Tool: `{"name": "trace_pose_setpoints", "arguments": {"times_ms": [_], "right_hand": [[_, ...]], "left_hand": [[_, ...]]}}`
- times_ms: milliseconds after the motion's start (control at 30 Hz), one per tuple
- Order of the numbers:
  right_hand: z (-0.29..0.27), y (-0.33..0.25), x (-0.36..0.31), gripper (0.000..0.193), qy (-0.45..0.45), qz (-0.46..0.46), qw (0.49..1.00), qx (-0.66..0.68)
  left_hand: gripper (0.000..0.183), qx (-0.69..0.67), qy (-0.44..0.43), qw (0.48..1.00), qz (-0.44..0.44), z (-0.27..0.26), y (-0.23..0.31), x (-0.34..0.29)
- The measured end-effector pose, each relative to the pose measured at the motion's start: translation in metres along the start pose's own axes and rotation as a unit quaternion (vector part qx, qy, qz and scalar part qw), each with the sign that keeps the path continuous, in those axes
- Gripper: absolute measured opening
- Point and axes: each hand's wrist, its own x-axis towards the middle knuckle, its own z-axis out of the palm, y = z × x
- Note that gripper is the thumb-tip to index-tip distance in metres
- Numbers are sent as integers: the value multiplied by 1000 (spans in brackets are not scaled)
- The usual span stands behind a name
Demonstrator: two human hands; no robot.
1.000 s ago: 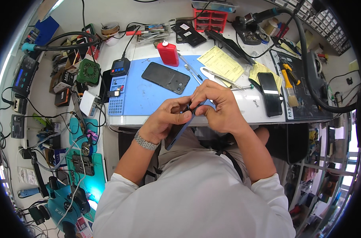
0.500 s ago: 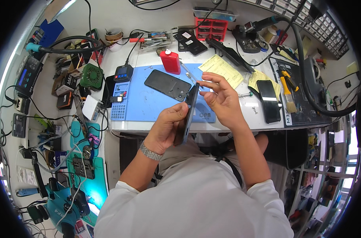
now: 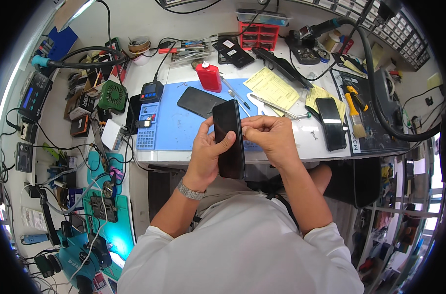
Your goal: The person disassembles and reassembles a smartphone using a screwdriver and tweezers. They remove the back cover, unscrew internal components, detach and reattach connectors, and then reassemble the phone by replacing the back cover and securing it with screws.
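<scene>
A black smartphone (image 3: pixel 231 161) is held upright over the bench's front edge, its dark screen facing me. My left hand (image 3: pixel 206 157) grips it from the left side, thumb across the screen. My right hand (image 3: pixel 276 139) is closed in a pinch at the phone's right edge; whatever lies between those fingertips is too small or hidden to make out. Behind the held phone, a second dark phone (image 3: pixel 196 100) rests on the blue work mat (image 3: pixel 176 134), partly covered. A red bottle (image 3: pixel 209 78) with a white top stands beyond it, with slim metal tools (image 3: pixel 236 93) beside it.
Yellow paper sheets (image 3: pixel 272 88) lie to the right, near another black phone (image 3: pixel 331 125). A yellow-handled brush (image 3: pixel 355 115) sits on a dark mat. Left of the blue mat are a green fan (image 3: pixel 112 96) and many cables. A thick black hose (image 3: pixel 372 98) arcs over the right side.
The held phone has turned from edge-on to showing its screen. My right hand has come down from above the phone, its spread fingers now pinched at the phone's right edge.
</scene>
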Motion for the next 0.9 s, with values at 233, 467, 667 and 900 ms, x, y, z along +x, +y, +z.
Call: {"name": "trace_pose_setpoints", "arguments": {"times_ms": [233,467,667,900], "right_hand": [[4,5,-3,15,28,-8,998,-58],[4,25,-5,22,26,-22,999,-9],[9,31,10,66,-8,-111,994,-19],[-6,8,23,25,39,-93,994,-36]], "left_hand": [[91,67,12,993,101,7,-1,-2],[99,134,34,979,149,7,-9,-3],[107,206,-7,958,197,11,-9,-2],[108,296,-18,938,178,18,-1,-2]]}}
